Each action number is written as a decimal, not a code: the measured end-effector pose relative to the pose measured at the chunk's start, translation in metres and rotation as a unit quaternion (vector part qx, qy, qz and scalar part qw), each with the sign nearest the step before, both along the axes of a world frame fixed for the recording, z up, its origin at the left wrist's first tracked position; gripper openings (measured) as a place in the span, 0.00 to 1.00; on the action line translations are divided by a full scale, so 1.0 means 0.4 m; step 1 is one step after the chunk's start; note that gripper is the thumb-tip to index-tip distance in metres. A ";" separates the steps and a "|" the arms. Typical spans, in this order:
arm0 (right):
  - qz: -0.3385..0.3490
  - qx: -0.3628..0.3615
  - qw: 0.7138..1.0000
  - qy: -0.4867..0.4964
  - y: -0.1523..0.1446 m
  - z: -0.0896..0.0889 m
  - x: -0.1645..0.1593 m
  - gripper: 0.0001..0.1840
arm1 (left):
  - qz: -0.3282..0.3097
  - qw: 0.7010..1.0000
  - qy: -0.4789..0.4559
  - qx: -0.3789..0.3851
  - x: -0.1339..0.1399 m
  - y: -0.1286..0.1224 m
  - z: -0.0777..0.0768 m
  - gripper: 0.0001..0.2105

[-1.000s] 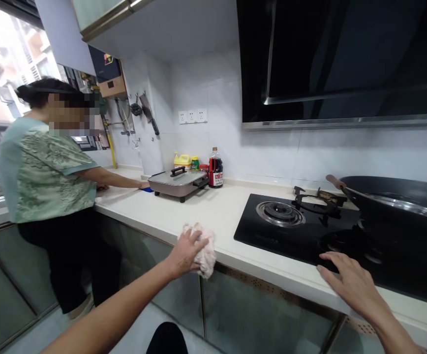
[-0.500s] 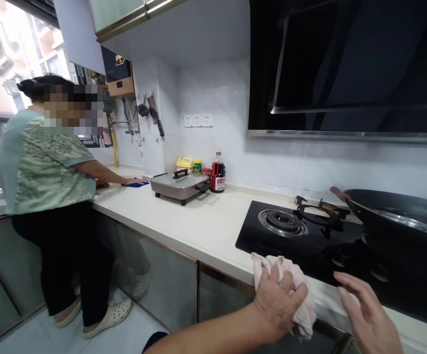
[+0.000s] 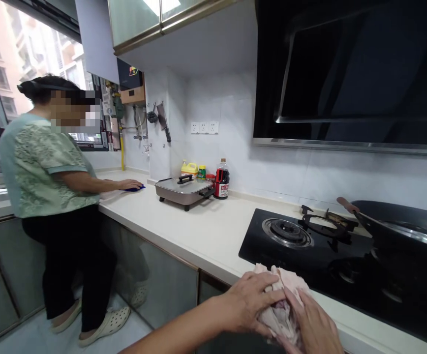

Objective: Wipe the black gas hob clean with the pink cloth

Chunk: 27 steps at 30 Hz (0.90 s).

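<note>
A crumpled pale pink cloth [image 3: 285, 314] is bunched between both hands, just over the counter's front edge by the stove. My left hand [image 3: 252, 300] grips it from the left, fingers curled over its top. My right hand [image 3: 315, 319] presses round it from the right, and its lower part runs out of the picture. Behind the cloth lies the black glass gas hob [image 3: 320, 260] with one round burner [image 3: 288, 232] bare at its left. A dark wok [image 3: 412, 221] with a wooden handle sits at the hob's right.
At the left another person [image 3: 51, 157] stands with a hand on a blue cloth [image 3: 134, 188] on the white counter [image 3: 198, 231]. A lidded electric pan [image 3: 184, 189], a soy sauce bottle [image 3: 221, 179] and a yellow jug [image 3: 190, 169] stand farther back. A black range hood [image 3: 346, 73] overhangs the hob.
My right hand, earlier apart from the cloth and holding nothing, has come left onto it. Both hands now hold the cloth. The other person's hand has shifted slightly on the blue cloth.
</note>
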State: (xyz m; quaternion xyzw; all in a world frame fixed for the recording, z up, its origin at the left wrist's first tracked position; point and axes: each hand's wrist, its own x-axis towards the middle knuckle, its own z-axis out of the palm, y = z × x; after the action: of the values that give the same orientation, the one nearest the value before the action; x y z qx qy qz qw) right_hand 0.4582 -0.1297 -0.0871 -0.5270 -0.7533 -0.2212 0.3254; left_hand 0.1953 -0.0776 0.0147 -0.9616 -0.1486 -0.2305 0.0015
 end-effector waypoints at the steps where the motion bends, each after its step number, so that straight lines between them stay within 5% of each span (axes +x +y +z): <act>1: -0.016 0.007 1.000 -0.011 0.004 0.005 -0.018 0.56 | -0.003 1.000 -0.006 -0.030 -0.014 0.006 0.019 0.36; 4: -0.068 0.025 0.997 -0.021 0.025 0.036 -0.106 0.65 | 0.017 0.991 -0.091 -0.092 -0.052 0.054 0.072 0.21; 7: -0.073 0.019 0.997 -0.009 0.054 0.087 -0.215 0.67 | 0.137 0.965 -0.209 -0.078 -0.091 0.137 0.099 0.12; 11: -0.008 0.018 1.000 -0.001 0.084 0.144 -0.321 0.59 | 0.304 0.924 -0.222 -0.061 -0.126 0.228 0.074 0.09; 15: 0.026 0.044 0.999 -0.005 0.077 0.156 -0.335 0.51 | 0.353 0.912 -0.193 -0.077 -0.131 0.255 0.032 0.14; 21: 0.027 0.088 0.995 -0.040 0.023 0.107 -0.191 0.45 | 0.387 0.906 -0.142 -0.097 -0.137 0.267 0.031 0.13; 27: -0.026 0.085 0.995 -0.054 -0.102 0.016 0.197 0.30 | 0.398 0.905 -0.121 -0.094 -0.133 0.263 0.042 0.11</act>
State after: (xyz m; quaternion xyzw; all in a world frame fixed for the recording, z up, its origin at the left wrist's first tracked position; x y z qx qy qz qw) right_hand 0.5372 -0.1707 -0.0806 -0.5039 -0.7347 -0.3208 0.3217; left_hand 0.1423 0.0274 0.0315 -0.7831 -0.5386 -0.3105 -0.0150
